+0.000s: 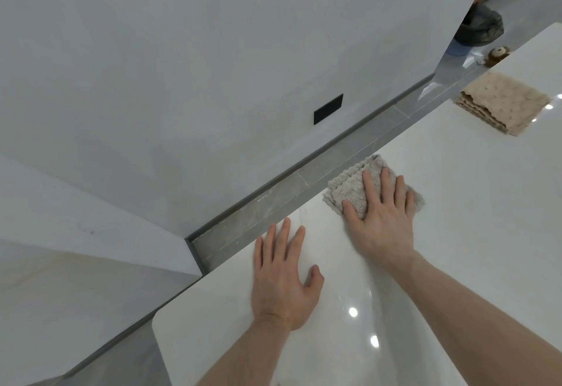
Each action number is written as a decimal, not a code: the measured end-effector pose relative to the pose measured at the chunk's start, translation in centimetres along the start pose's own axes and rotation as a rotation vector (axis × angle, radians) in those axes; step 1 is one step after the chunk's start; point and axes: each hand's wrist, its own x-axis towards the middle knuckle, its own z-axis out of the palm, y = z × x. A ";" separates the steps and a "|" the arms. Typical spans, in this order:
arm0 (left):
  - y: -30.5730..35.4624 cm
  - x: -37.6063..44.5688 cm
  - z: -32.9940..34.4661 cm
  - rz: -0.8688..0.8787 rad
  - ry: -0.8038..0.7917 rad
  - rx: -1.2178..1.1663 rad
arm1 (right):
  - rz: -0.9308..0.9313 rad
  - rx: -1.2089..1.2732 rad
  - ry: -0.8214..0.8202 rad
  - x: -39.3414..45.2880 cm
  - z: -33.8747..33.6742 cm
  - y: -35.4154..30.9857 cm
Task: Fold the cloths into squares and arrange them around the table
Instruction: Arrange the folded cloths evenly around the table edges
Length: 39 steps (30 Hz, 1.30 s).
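While the glossy white surface [456, 233] takes up most of the view, with a grey wall and floor strip behind, the right hand [383, 218] presses flat, fingers straight, on a folded grey cloth [346, 188] near the far edge. I'd smooth it square there. Left hand [282, 279] rests flat, holding nothing. Beige cloth [501, 102] sits folded further along.

Head view — steeply down, close over table [456, 233].
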 end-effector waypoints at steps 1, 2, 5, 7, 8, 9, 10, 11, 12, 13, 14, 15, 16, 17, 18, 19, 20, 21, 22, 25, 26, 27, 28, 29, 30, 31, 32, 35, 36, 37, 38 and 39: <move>0.0 0.0 0.0 -0.001 0.003 -0.004 | 0.001 -0.009 -0.002 0.4 -0.2 0.5; 0.0 -0.1 0.0 -0.003 0.003 -0.001 | 0.003 -0.017 -0.006 0.8 -0.4 0.9; 0.0 -0.1 0.1 -0.007 0.010 0.009 | 0.002 -0.036 -0.017 1.1 -0.6 1.3; 0.0 -0.1 0.1 -0.005 0.008 0.015 | 0.009 -0.033 -0.019 1.0 -0.6 1.0; 0.0 0.0 0.1 -0.004 0.008 0.019 | 0.011 -0.024 -0.018 0.9 -0.6 0.8; 0.0 0.0 0.1 -0.004 0.008 0.018 | 0.007 -0.016 -0.016 0.8 -0.7 0.7; 0.0 0.0 0.2 -0.005 0.010 0.013 | -0.006 -0.011 -0.014 0.5 -0.8 0.8; 0.0 0.0 0.2 -0.004 0.013 0.006 | -0.028 -0.009 -0.007 0.0 -0.9 0.9; 0.0 0.0 0.2 -0.002 0.015 0.004 | -0.057 -0.004 0.005 -0.7 -0.9 1.1; -0.1 0.0 0.3 -0.001 0.014 0.005 | -0.085 0.010 0.020 -1.5 -0.8 1.4; -0.1 0.0 0.3 0.002 0.013 0.008 | -0.095 0.032 0.033 -2.3 -0.7 1.7; -0.1 0.0 0.3 0.004 0.014 0.010 | -0.083 0.059 0.041 -2.9 -0.5 2.0; -0.1 0.0 0.2 0.004 0.016 0.010 | -0.061 0.078 0.048 -3.1 -0.3 2.1; -0.1 0.0 0.2 0.003 0.016 0.011 | -0.038 0.087 0.055 -3.1 -0.2 2.2; -0.1 0.0 0.2 0.002 0.012 0.013 | -0.020 0.087 0.062 -3.0 -0.1 2.1; -0.1 0.0 0.2 0.001 0.008 0.014 | -0.007 0.083 0.068 -2.8 -0.1 2.0; -0.1 0.0 0.2 -0.001 0.008 0.014 | 0.001 0.081 0.071 -2.7 0.0 1.9; -0.1 0.0 0.1 -0.003 0.009 0.014 | 0.007 0.081 0.071 -2.6 -0.1 1.8; -0.1 0.0 0.1 -0.004 0.008 0.014 | 0.011 0.081 0.070 -2.6 -0.1 1.8; 0.0 0.0 0.1 0.000 0.010 0.015 | 0.003 0.068 0.075 -2.7 0.0 1.9; 0.0 0.0 0.1 0.001 0.009 0.015 | -0.003 0.061 0.074 -2.7 0.1 1.9; -0.1 0.0 0.1 0.001 0.009 0.013 | -0.010 0.055 0.069 -2.7 0.2 1.9; 0.0 0.0 0.1 0.000 0.009 0.014 | -0.018 0.052 0.063 -2.7 0.2 2.0; 0.0 0.0 0.0 -0.001 0.009 0.018 | -0.026 0.051 0.057 -2.6 0.2 2.0; 0.0 0.0 0.0 0.000 0.007 0.023 | -0.033 0.056 0.051 -2.6 0.1 2.1; 0.0 0.0 0.0 0.000 0.007 0.024 | -0.038 0.074 0.049 -2.8 -0.1 2.1; 0.1 0.0 0.0 0.001 0.008 0.022 | -0.040 0.109 0.056 -3.1 -0.3 2.1; 0.0 0.0 0.0 0.002 0.012 0.020 | 0.010 0.250 0.092 -6.3 -0.5 1.5; 0.0 0.0 0.0 0.001 0.013 0.020 | 0.028 0.259 0.088 -7.8 -0.4 1.2; 0.0 -0.1 0.0 0.001 0.018 0.019 | 0.041 0.244 0.077 -9.3 -0.3 1.0; 0.0 -0.1 0.0 0.001 0.022 0.019 | 0.050 0.218 0.060 -10.5 0.0 0.9; 0.0 -0.1 0.1 0.001 0.023 0.022 | 0.055 0.194 0.045 -11.3 0.2 0.8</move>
